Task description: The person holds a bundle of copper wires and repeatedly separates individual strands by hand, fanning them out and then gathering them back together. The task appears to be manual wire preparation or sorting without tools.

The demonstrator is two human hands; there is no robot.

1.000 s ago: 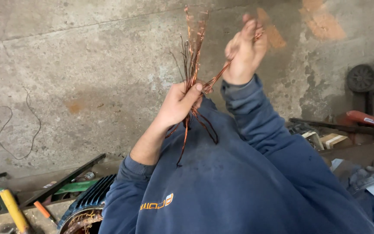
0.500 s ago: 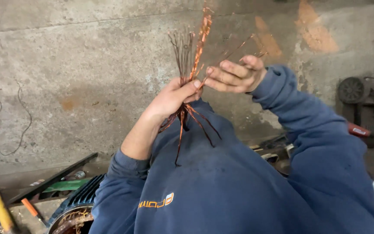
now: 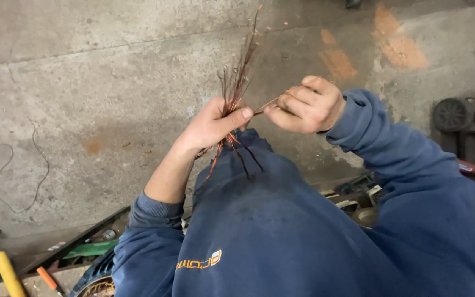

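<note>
My left hand [image 3: 211, 125] grips a bundle of thin copper wires [image 3: 238, 77] that fans upward above the fist, with a few loose ends hanging below it. My right hand [image 3: 305, 104] is closed around one copper strand [image 3: 268, 104] that runs sideways from the bundle to its fingers. Both hands are held up in front of my dark blue sweatshirt [image 3: 281, 231], close together and nearly touching.
A stained concrete floor [image 3: 83, 82] lies behind the hands, with a thin black cable [image 3: 23, 181] on it. A yellow handle [image 3: 7, 272], an orange-handled tool [image 3: 46, 278] and a green part [image 3: 86, 250] lie at lower left. Wheels and dark machinery [image 3: 460, 118] stand at right.
My right hand has come down from above the bundle to beside my left hand, pulling one strand sideways. The view has shifted, and the bundle now stands left of the right hand.
</note>
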